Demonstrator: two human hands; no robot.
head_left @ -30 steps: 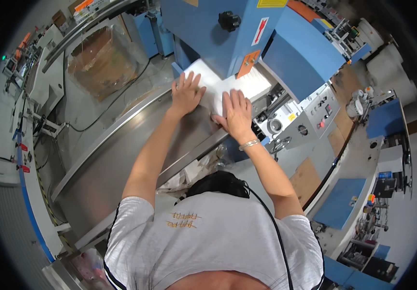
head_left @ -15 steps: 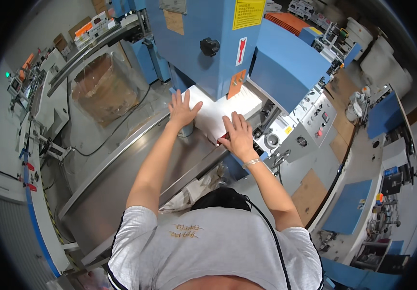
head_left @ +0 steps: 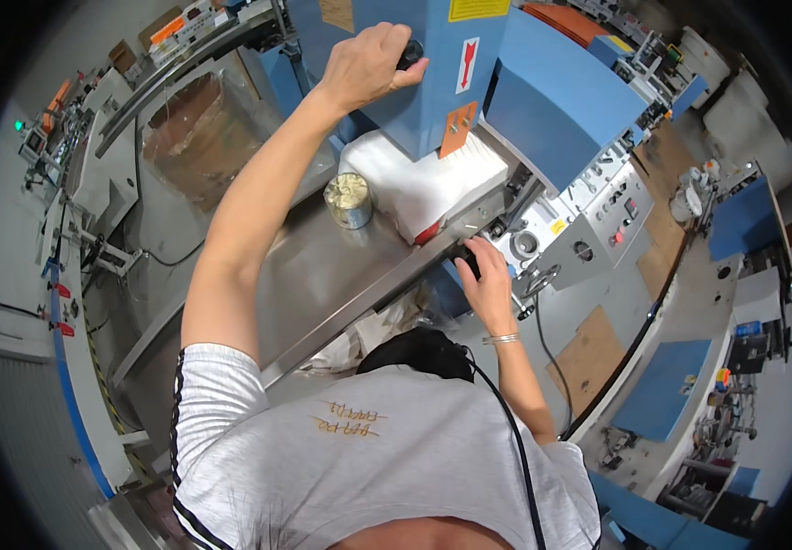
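My left hand is raised to the front of the blue machine, its fingers wrapped round a black knob. Lower and to the right, my right hand curls over a dark rounded knob by the edge of the metal table. A white paper stack lies under the machine's blue housing, with a small red piece at its near corner. Beside the stack stands a round tin holding pale, crumpled-looking contents.
The bare metal table has a raised front edge. A control panel with buttons and a handwheel sit to the right. A plastic-wrapped brown bundle lies at the left; cardboard lies on the floor.
My left hand has risen from the paper stack to the black knob on the machine. My right hand has left the stack's corner for the dark knob below. The tin is now uncovered.
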